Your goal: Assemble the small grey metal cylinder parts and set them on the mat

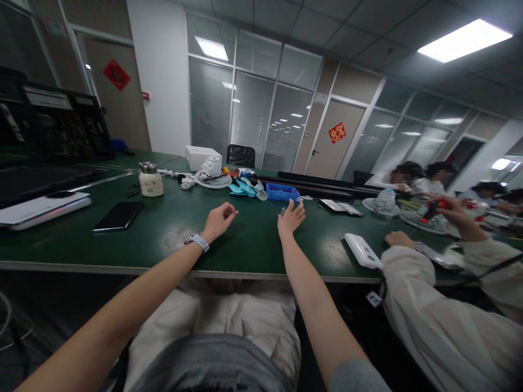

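Observation:
Both my arms reach out over a dark green table [171, 228]. My left hand [218, 220], with a watch on its wrist, hovers with fingers curled and thumb meeting fingertips in a pinch; anything inside is too small to see. My right hand [291, 218] is stretched forward with fingers apart, close to a small grey object [283, 212] lying on the table just beyond its thumb. Ahead of the hands lie a blue tray [281, 192], light blue fan blades [247, 188] and a white fan grille [213, 179].
A black phone [118, 216] and a white flat device [41, 209] lie at the left, near a white jar [150, 179]. A white power bank [363, 250] lies right. A person in white sleeves [445, 321] works beside me; more people sit further right.

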`<action>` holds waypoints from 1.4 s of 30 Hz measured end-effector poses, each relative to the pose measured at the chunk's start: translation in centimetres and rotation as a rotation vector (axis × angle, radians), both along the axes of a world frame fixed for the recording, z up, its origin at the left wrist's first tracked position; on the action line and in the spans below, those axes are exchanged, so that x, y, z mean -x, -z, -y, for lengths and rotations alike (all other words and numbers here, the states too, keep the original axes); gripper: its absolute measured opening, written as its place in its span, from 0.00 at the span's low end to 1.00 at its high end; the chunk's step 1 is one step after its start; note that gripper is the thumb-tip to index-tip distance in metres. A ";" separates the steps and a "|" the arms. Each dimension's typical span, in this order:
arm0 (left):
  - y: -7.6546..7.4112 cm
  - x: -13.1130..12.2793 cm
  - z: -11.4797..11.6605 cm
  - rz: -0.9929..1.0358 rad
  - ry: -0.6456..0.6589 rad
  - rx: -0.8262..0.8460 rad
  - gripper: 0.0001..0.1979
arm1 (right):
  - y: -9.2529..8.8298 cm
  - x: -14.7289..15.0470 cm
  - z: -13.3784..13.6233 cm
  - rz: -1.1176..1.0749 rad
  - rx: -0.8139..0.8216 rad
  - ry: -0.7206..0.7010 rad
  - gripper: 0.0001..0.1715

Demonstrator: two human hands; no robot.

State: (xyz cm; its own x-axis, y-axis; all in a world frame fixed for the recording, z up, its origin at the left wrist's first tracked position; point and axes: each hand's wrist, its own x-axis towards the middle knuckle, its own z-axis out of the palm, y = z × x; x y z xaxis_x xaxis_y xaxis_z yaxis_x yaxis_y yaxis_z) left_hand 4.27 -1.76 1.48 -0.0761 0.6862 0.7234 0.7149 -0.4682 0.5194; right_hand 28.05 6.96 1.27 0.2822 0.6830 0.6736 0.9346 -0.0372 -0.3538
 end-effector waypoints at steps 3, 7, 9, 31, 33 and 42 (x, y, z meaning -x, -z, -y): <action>0.1 0.0 -0.1 0.003 0.004 -0.005 0.08 | 0.4 -0.6 -0.6 -0.135 0.059 0.024 0.49; 0.2 0.1 -0.1 -0.008 0.003 0.000 0.08 | 0.6 -1.4 -1.1 -0.284 0.169 0.005 0.41; 0.2 0.1 -0.1 -0.013 0.006 0.000 0.08 | 0.6 -1.7 -1.1 -0.329 0.194 0.008 0.34; 0.6 0.2 -0.3 -0.095 0.041 0.081 0.08 | 1.6 6.2 3.7 -0.350 0.315 -0.704 0.44; 0.8 0.4 -0.5 -0.107 0.056 0.112 0.08 | 1.9 7.3 4.0 -0.306 0.382 -0.912 0.42; 0.6 0.5 -0.8 -0.093 -0.009 0.096 0.14 | 2.1 7.9 4.3 -0.275 0.342 -1.165 0.28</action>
